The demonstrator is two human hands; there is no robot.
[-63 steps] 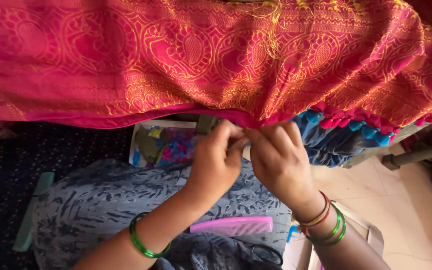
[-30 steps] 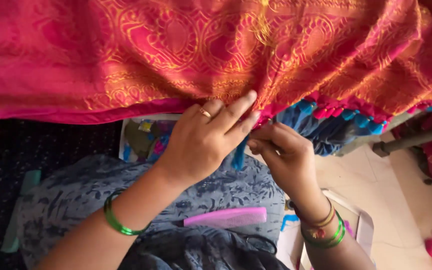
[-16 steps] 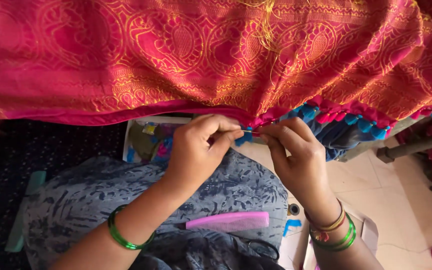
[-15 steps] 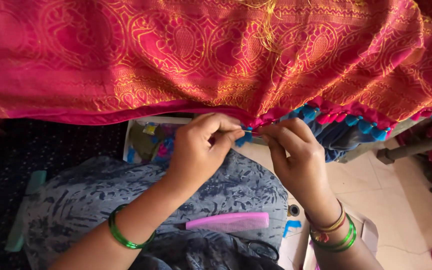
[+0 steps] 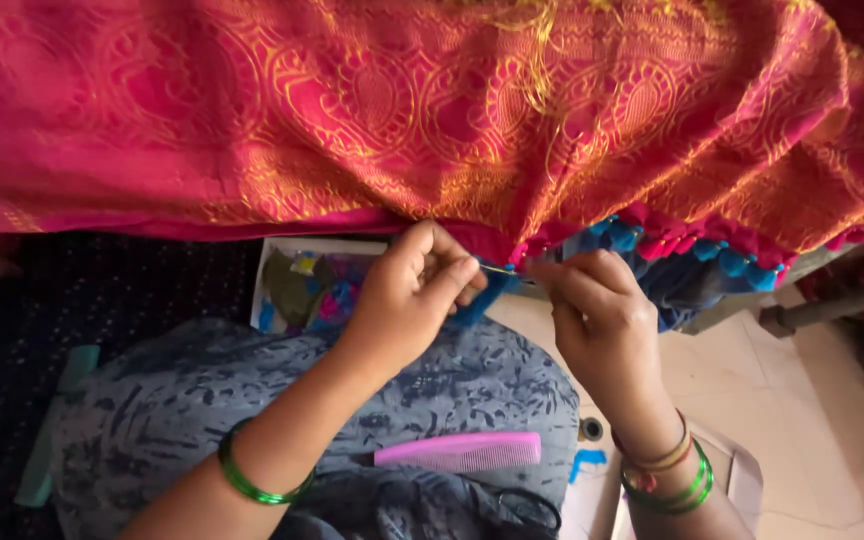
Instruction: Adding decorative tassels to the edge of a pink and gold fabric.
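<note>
A pink comb [image 5: 457, 451] lies on grey patterned cloth [image 5: 182, 400].

Glossy woven cloth [image 5: 432, 110], plastic comb [image 5: 457, 451]

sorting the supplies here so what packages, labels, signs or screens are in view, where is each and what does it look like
Box: under the cloth's hem, just left of the left hand; white rim, rectangular, open, holding green, blue and pink bits.
No labels, signs or screens show.
</note>
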